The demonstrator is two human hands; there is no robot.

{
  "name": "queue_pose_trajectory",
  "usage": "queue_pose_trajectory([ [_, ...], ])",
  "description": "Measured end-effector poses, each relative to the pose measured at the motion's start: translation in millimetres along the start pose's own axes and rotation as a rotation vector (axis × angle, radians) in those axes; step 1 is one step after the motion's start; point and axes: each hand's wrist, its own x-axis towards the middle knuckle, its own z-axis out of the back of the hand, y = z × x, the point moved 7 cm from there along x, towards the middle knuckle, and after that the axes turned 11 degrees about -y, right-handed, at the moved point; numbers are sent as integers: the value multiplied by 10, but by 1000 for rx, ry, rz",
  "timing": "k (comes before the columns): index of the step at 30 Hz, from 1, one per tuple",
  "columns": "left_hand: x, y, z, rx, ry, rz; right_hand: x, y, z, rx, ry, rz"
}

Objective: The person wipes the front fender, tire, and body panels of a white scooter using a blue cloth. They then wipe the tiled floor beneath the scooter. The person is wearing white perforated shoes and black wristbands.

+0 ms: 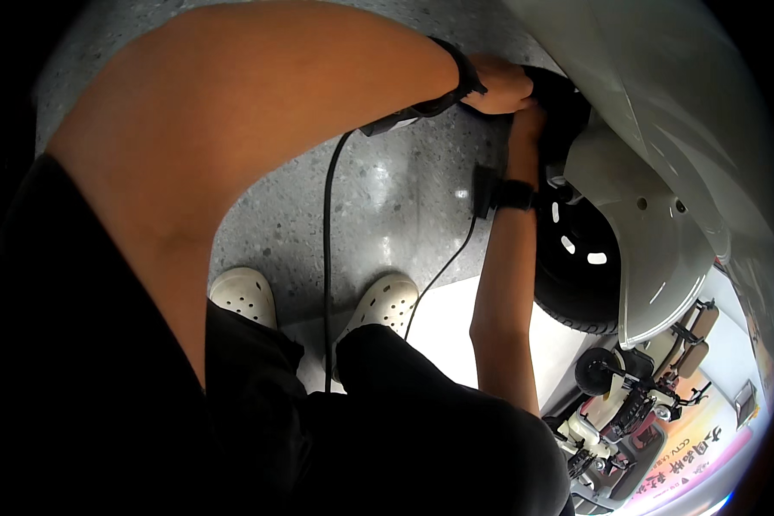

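My left hand (500, 85), its fingers curled, reaches in from the upper left to the dark underside of a grey-bodied scooter. Just below it, my right hand (527, 122) meets it beside black parts behind the scooter's wheel (577, 284). The fingertips of both hands are hidden, so whatever they hold cannot be made out. A black band with a device (393, 121) circles my left wrist. Another black band (516, 195) and a device (485, 190) are on my right wrist. Over the wheel curves a glossy grey fender (658, 238) with small holes.
Black cables (327, 258) hang from the wrist devices past my pale perforated clogs (387, 300) on the speckled grey floor (277, 226). The scooter's grey body panel (690, 84) fills the upper right. More scooters (625, 393) stand at the lower right near a printed wall banner (690, 451).
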Motion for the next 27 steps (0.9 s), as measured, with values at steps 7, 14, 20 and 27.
queue_pose_trajectory([
  [7,329,268,-102,-104,-400,-102,586,344,32,-40,-3,102],
  [14,478,313,-102,4,-136,18,570,320,86,-59,-7,103],
  [20,391,186,-334,256,728,491,69,74,-30,-11,-40,115],
  [27,122,419,-889,338,722,97,-576,-94,-187,59,-27,117],
])
